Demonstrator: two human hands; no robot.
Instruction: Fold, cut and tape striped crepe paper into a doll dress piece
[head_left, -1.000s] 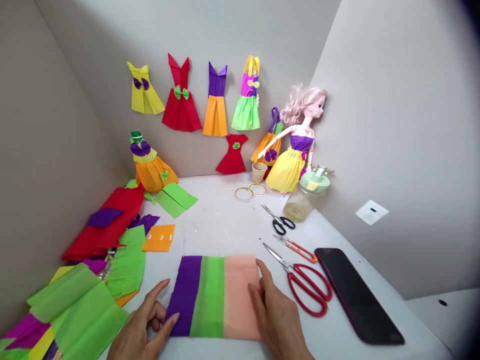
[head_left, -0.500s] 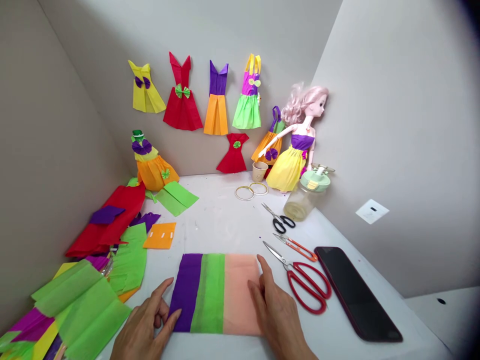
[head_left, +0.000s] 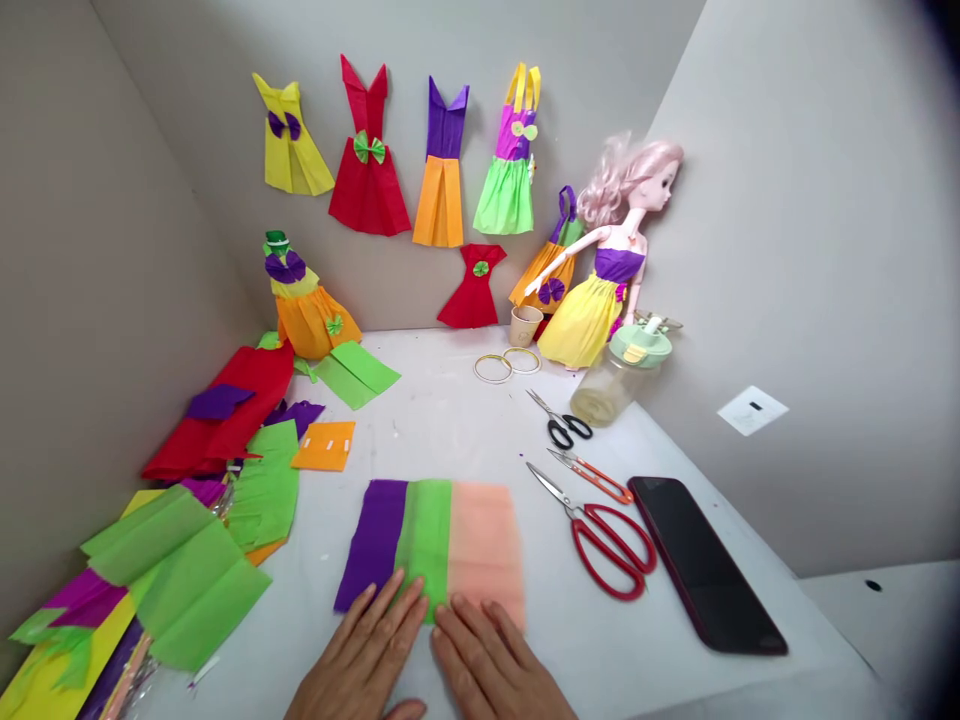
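A panel of crepe-like paper or fabric [head_left: 427,535] in purple, green and peach stripes lies flat on the white table [head_left: 420,440] before me. My left hand [head_left: 367,640] rests flat on its near edge, fingers stretched over the purple and green stripes. Beside it, my right hand [head_left: 495,655] lies flat with fingers extended across the near edge of the peach stripe. The two hands are close together, and neither holds anything. Under them the panel's near edge is mostly hidden.
To the right lie red-handled scissors [head_left: 611,545], orange thread snips [head_left: 592,475], black-handled scissors [head_left: 559,420] and a phone [head_left: 709,565]. Coloured sheets [head_left: 180,570] pile up at left. A doll [head_left: 607,260], a lidded jar [head_left: 619,370], a paper cup [head_left: 525,325] and two bangles [head_left: 493,369] stand or lie behind.
Both hands have moved inward from the panel's left and right sides to its near edge, fingers now flattened on it. The camera view has shifted slightly.
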